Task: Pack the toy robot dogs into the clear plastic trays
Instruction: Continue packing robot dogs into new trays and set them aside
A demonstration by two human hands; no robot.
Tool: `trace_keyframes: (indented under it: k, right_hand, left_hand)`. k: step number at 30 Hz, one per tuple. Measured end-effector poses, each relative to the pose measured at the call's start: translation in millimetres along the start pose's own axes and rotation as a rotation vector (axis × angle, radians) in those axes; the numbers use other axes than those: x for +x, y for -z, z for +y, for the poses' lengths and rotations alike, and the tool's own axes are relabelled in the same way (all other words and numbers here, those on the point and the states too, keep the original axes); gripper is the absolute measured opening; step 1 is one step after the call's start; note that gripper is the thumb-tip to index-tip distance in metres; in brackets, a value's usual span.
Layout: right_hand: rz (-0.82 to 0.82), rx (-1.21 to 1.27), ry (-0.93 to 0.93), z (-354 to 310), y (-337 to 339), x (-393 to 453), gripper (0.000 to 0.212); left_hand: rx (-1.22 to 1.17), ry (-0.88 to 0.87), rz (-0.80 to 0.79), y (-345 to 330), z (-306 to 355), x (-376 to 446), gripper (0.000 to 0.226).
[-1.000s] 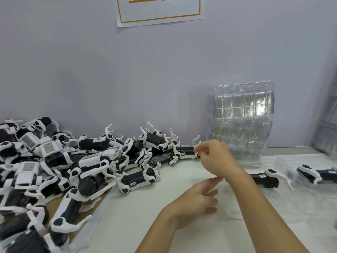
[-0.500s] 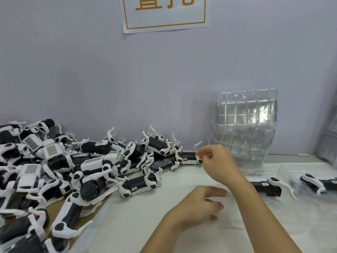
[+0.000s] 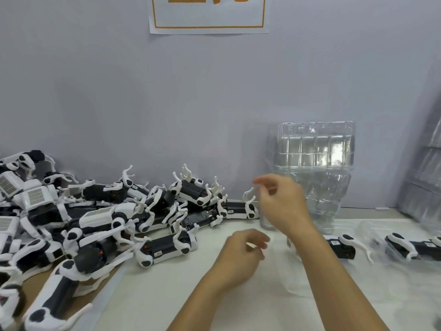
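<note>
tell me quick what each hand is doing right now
Left hand: fingers loosely curled, holding nothing visible.
Right hand: raised, motion-blurred; cannot tell if it holds anything.

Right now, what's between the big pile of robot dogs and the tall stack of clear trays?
In the head view, the right hand hangs between the pile of robot dogs and the stack of clear trays.

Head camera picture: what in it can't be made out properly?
- Right hand: motion-blurred, so whether it holds anything is unclear.
- Sign on the wall: its writing is cut off by the top edge.
- Toy dog: partly hidden behind the right forearm.
- Clear tray on the table: nearly invisible, outline uncertain.
</note>
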State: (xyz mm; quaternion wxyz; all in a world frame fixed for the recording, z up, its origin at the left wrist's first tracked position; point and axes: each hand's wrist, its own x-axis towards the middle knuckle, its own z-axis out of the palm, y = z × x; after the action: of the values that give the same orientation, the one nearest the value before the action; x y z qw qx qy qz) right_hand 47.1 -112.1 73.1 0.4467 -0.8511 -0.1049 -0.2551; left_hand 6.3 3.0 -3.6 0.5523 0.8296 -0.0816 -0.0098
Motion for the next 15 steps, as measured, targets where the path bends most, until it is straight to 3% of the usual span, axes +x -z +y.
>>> trace_keyframes:
  k: [5,10,13,15]
  right_hand:
    - [0.072,0.007,0.049,-34.3,9.8,44.7,0.029]
    - [0.133,-0.403,0.14,-47.9,32.8,103.8,0.058]
    - [-0.051,-0.716,-0.018,-40.2,56.7,131.8,0.074]
    - [-0.178,-0.815,-0.095,-33.5,69.0,140.6,0.07]
  left_hand:
    - [-0.105,0.014,0.21,22.0,-7.0,5.4,0.037]
    - [-0.159,0.028,0.307,34.8,-10.0,5.8,0.034]
    - [-0.17,0.026,0.318,38.6,-9.0,5.5,0.034]
    - [-0.163,0.028,0.314,39.6,-9.3,4.5,0.034]
